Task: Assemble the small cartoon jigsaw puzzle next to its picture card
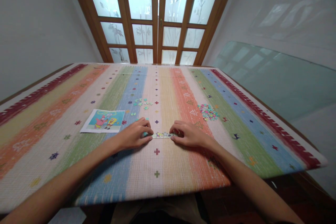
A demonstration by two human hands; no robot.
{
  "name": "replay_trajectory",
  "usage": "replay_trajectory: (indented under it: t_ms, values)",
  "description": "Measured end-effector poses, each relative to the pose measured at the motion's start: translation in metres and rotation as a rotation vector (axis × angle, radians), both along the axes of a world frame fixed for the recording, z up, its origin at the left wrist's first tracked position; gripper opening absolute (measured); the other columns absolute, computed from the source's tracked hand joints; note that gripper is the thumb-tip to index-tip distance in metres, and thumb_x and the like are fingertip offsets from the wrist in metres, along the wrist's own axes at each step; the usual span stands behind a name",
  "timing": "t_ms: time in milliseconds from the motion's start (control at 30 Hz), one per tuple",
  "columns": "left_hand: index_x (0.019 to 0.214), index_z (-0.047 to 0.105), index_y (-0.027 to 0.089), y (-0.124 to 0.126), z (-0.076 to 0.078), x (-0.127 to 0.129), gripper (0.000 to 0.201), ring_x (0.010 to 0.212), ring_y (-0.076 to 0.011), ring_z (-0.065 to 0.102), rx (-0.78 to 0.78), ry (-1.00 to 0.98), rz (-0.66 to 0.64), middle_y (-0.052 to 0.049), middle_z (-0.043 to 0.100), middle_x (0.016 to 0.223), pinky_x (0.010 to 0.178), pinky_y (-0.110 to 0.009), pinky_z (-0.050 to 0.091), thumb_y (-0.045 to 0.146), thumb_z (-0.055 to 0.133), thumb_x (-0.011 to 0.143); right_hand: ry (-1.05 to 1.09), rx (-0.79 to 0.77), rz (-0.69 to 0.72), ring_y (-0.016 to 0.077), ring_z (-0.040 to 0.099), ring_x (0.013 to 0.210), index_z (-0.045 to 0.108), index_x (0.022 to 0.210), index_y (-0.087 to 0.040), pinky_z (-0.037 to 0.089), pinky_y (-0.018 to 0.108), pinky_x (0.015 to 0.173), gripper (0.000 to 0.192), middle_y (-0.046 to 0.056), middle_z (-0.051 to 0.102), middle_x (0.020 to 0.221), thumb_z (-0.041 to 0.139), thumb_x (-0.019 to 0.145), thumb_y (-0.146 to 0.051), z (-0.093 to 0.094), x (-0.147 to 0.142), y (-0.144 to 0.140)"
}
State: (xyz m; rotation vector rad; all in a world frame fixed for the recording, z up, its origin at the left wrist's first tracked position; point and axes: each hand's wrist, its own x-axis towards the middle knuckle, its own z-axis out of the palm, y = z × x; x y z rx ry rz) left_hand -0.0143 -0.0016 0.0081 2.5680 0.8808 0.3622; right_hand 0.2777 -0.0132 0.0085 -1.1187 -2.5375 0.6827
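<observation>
Striped cloth (147, 171) fills the frame's lower half, and near its centre the left hand (138, 133) and right hand (187, 134) pinch opposite ends of a narrow puzzle strip (162, 135), which is best kept flat under light, even pressure. Farther out lie loose pieces (141, 103) at centre, a picture sheet (109, 121) centre-left and a denser pile (208, 112) centre-right.
</observation>
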Motion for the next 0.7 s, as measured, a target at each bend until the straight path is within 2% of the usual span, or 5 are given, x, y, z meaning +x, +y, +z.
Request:
replay_trajectory:
  t_ms: [233, 700]
  values:
    - [0.098, 0.071, 0.019, -0.0027, -0.0030, -0.0025, 0.019, 0.094, -0.0236, 0.056, 0.098, -0.029, -0.003, -0.008, 0.063, 0.098, 0.085, -0.037, 0.046, 0.033, 0.057, 0.097, -0.004, 0.003, 0.000, 0.0174, 0.058, 0.076, 0.071, 0.095, -0.019, 0.044, 0.031, 0.071, 0.009, 0.005, 0.066, 0.087, 0.066, 0.088, -0.022, -0.0013, 0.0005, 0.0006]
    - [0.095, 0.074, 0.019, -0.0040, -0.0052, -0.0012, 0.020, 0.090, -0.0225, 0.057, 0.105, -0.062, 0.002, -0.007, 0.063, 0.093, 0.082, -0.036, 0.047, 0.028, 0.055, 0.097, 0.013, 0.009, 0.007, 0.0174, 0.057, 0.075, 0.070, 0.095, -0.018, 0.043, 0.031, 0.071, 0.010, 0.005, 0.066, 0.087, 0.065, 0.088, -0.023, -0.0025, 0.0003, 0.0008]
